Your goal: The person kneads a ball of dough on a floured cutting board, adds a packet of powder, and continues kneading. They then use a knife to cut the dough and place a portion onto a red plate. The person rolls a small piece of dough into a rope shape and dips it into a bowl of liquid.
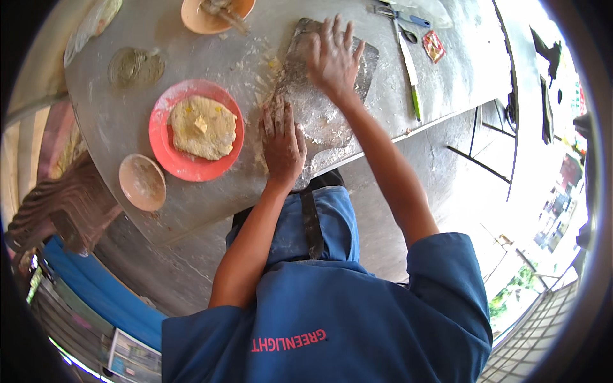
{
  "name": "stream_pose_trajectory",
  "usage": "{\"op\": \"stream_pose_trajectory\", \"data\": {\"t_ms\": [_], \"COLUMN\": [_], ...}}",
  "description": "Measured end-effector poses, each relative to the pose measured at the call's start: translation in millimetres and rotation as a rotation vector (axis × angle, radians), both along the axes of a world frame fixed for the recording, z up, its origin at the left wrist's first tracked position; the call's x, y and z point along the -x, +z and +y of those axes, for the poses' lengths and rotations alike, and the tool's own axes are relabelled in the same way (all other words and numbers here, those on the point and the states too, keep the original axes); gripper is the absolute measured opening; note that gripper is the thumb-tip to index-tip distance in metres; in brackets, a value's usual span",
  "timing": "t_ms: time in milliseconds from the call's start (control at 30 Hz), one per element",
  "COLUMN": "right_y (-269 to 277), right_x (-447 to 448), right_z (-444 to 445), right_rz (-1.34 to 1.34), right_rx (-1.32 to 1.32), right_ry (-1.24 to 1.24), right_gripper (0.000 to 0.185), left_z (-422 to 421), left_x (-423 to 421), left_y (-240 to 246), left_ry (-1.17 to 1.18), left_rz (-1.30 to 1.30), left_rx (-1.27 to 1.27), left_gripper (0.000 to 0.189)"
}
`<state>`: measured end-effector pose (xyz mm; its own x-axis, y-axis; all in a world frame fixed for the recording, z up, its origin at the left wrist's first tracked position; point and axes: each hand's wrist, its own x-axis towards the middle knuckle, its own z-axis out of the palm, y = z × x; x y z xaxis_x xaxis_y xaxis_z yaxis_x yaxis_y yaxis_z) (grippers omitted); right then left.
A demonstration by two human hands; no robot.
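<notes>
A dark, flour-dusted board [318, 107] lies on the metal table before me. My left hand [285, 143] rests palm down at the board's left edge, its floury fingers close together and pointing away from me. Over the upper part of the board is my right hand [336, 62], slightly blurred, fingers spread, with nothing seen in it. To the left, a red plate [160, 143] holds a flattened piece of dough [203, 136] with a yellow lump [200, 125] on top, likely butter. Whether anything lies under either palm is hidden.
An orange bowl [191, 21] holding a utensil, a glass jar [125, 67] and a small floury bowl [142, 182] stand left. Right of the board lie a green-handled knife [410, 72], a blue-handled peeler [414, 19] and a red packet [434, 47]. The table's near edge [373, 149] crosses before me.
</notes>
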<state>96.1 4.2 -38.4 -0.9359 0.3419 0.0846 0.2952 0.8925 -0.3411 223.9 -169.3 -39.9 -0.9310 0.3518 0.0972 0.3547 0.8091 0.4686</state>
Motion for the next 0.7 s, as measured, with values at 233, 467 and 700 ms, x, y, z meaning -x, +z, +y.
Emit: {"op": "stream_pose_trajectory", "data": {"t_ms": [233,467,700], "right_y": [9,-1,6], "right_x": [-47,-34,-34], "right_z": [-38,-33,-34], "right_rz": [-0.033,-0.072,-0.095], "right_rx": [0.100,0.001,0.047], "right_ry": [0.186,0.085,0.188], "right_gripper": [0.067,0.068,0.069], "left_z": [-1,-3,-2], "left_x": [3,1,3], "left_y": [-2,-5,1], "left_ry": [0.059,0.059,0.073], "left_rz": [-0.045,-0.114,-0.138], "left_rx": [-0.068,-0.058,-0.073], "left_gripper": [0.059,0.058,0.057]}}
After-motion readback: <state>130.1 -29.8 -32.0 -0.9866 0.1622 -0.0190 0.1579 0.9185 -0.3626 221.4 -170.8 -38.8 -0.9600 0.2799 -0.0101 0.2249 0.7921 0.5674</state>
